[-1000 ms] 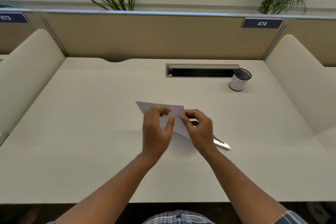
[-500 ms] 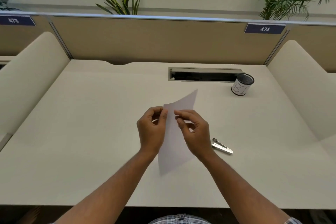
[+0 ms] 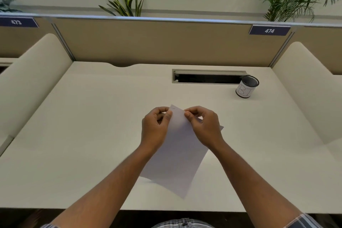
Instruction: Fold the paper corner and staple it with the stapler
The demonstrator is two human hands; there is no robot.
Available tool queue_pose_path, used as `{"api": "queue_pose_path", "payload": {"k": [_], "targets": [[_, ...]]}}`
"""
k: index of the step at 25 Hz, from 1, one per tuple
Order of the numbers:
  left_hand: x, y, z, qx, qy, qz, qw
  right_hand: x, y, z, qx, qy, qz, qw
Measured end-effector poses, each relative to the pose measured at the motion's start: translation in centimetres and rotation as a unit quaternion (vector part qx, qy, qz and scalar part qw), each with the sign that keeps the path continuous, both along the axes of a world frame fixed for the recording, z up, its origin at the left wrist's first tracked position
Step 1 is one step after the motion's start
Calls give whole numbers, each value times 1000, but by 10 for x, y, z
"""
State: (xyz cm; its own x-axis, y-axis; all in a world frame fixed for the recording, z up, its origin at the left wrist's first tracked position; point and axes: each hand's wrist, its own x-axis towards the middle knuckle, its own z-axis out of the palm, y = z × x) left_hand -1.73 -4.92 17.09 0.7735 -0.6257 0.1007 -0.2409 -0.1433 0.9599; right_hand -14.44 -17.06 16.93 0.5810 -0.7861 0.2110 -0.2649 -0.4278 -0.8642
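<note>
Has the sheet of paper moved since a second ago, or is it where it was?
Yes. The sheet of paper, pinched at its top corner by the left hand and right hand, has swung from lying sideways to hanging toward the desk's near edge.

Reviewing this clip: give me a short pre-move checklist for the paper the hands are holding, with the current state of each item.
1. Left hand pinches the paper beside its top corner: ok.
2. Right hand pinches the same top edge: ok.
3. Staple mark at the top corner faces the camera: ok.
4. Whether this is one sheet or several: cannot tell.
5. Staple remover within reach: cannot tell, none shows in this view.
6. Pen cup stands apart from the paper, at the far right of the desk: ok.
</note>
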Motion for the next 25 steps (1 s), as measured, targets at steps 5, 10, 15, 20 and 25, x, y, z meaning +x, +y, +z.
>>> {"api": "queue_pose_path", "payload": {"k": [5,10,15,20,25], "targets": [[7,-2,-4,79,-28,-38,996,-4,16,-17,127,-34,-44,990],[8,-9,-8,117,-73,-54,989,-14,11,-37,75,-10,-87,993],[11,-7,-28,192,-128,-37,972,-66,-19,-92,13,126,-186,974],[12,-12,-35,249,-149,-36,956,-121,-30,-144,28,376,-169,911],[15,-19,-41,257,-141,-41,955,-134,-34,-160,23,381,-193,904]]}}
